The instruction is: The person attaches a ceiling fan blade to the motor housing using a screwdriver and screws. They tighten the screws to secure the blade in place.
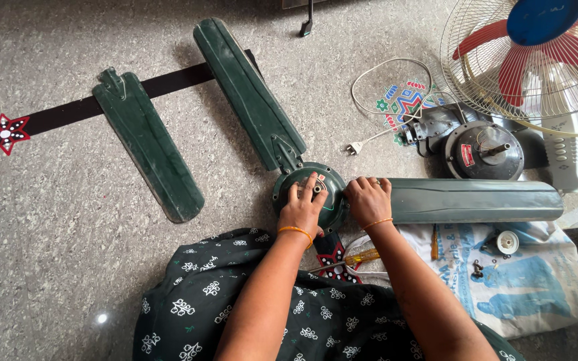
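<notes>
Ceiling fan motor hub (329, 180), dark green, round: it is lying on the speckled stone floor (68, 267) directly in front of your knees, and you are pressing your left hand (302, 206) flat on top of it, fingers (312, 184) spread and extended around the central shaft, gripping nothing. Your right hand (369, 199) is resting at the hub's right edge, where the grey-green blade (476, 200) is joining it; its fingers are curled over that joint, though whether they are clamping anything I cannot tell. Second blade (249, 93), dark green: it is running from the hub up and to the left. Third blade (147, 144), dark green: it is lying detached, well apart to the left, crossing a black floor strip (55, 115). Yellow-handled screwdriver (359, 256): it is lying just below your right wrist, near your patterned dark clothing (202, 301). White printed sack (530, 281): it is spreading under the right blade, carrying a small white round part (507, 242) and dark screws (478, 269). Table fan (536, 53) with red blades and wire guard, a separate grey motor (483, 150), and a white cord with plug (369, 137): all are sitting at upper right.
</notes>
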